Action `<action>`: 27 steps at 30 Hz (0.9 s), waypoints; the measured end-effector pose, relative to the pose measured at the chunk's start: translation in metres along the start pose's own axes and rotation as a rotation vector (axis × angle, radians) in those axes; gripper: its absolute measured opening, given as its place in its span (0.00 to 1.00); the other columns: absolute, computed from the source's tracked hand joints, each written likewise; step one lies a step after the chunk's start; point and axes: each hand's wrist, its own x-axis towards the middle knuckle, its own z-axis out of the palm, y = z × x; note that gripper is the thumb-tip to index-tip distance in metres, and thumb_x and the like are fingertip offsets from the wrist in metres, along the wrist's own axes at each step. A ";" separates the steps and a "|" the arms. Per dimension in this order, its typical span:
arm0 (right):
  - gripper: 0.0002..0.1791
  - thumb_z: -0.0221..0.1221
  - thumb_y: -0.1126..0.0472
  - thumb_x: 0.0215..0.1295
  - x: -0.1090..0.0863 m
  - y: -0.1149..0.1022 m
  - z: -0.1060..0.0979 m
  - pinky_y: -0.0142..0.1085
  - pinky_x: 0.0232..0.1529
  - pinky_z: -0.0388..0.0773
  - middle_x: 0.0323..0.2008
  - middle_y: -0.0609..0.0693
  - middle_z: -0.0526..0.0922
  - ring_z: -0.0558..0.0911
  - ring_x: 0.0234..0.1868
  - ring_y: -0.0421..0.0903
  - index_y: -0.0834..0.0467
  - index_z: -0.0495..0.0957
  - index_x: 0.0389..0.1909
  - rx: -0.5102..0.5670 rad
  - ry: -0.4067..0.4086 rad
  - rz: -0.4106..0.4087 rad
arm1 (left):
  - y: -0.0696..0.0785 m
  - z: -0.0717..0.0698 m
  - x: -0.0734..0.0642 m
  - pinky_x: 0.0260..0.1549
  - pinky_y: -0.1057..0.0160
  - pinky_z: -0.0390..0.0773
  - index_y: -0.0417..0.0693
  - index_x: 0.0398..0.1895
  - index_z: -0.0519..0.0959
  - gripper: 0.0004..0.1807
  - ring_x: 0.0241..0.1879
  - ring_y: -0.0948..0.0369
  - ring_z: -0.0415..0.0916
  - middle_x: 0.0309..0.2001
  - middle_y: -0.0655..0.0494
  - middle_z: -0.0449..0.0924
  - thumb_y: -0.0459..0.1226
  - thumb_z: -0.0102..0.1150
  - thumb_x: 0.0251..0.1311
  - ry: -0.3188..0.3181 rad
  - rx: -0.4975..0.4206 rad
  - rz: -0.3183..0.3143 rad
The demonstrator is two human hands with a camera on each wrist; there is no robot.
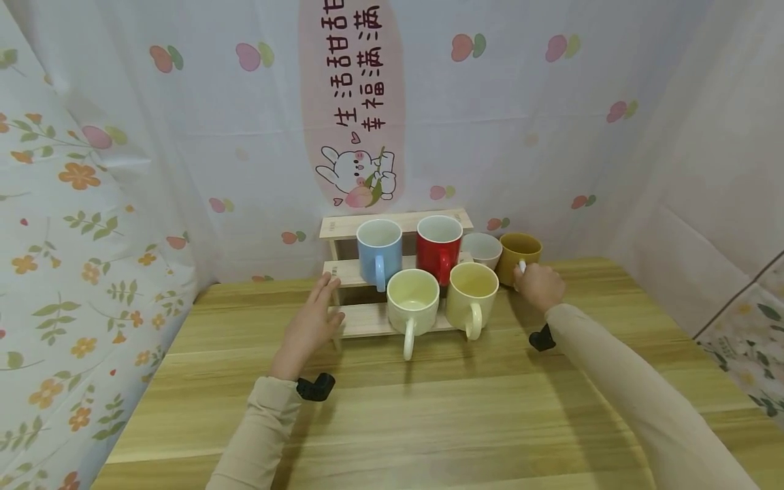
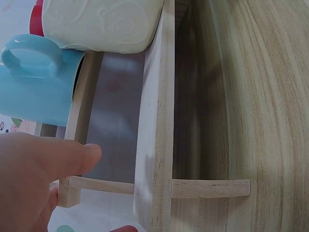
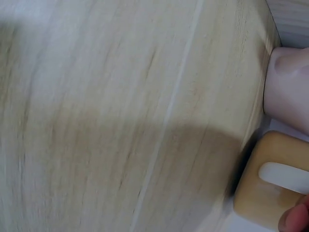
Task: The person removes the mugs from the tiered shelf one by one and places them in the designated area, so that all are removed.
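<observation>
My right hand (image 1: 540, 286) holds the white handle (image 3: 285, 177) of a mustard-yellow mug (image 1: 507, 264) at the back right of the table. Only its fingertips show in the right wrist view, at the handle. Left of that mug stands a pale pinkish-white cup (image 3: 289, 89). My left hand (image 1: 309, 328) is at the left end of a three-tier wooden rack (image 1: 361, 327), fingers extended. Its thumb (image 2: 79, 157) overlaps the end of the middle shelf in the left wrist view. A light blue mug (image 1: 370, 257) sits nearest to it on that shelf.
A red mug (image 1: 429, 255) stands beside the blue one. In front, on the lowest shelf, are a cream mug (image 1: 404, 314) and a pale yellow mug (image 1: 459, 306), handles forward. The wood-grain table (image 1: 429, 422) extends before the rack; a printed curtain (image 1: 490, 150) hangs behind.
</observation>
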 end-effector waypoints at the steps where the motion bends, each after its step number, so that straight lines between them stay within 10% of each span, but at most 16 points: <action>1: 0.31 0.38 0.47 0.71 0.000 0.000 0.000 0.51 0.21 0.74 0.24 0.66 0.79 0.80 0.28 0.64 0.63 0.74 0.17 -0.001 -0.013 0.005 | 0.000 0.000 0.000 0.20 0.63 0.65 0.46 0.74 0.54 0.36 0.17 0.60 0.66 0.77 0.50 0.44 0.38 0.57 0.65 -0.001 -0.001 0.000; 27: 0.29 0.41 0.43 0.69 -0.005 -0.015 -0.035 0.44 0.21 0.72 0.29 0.62 0.79 0.77 0.28 0.55 0.61 0.75 0.21 -0.096 -0.222 -0.051 | 0.004 -0.002 -0.001 0.27 0.59 0.72 0.45 0.74 0.54 0.37 0.33 0.50 0.79 0.76 0.48 0.43 0.38 0.58 0.64 0.008 0.013 -0.001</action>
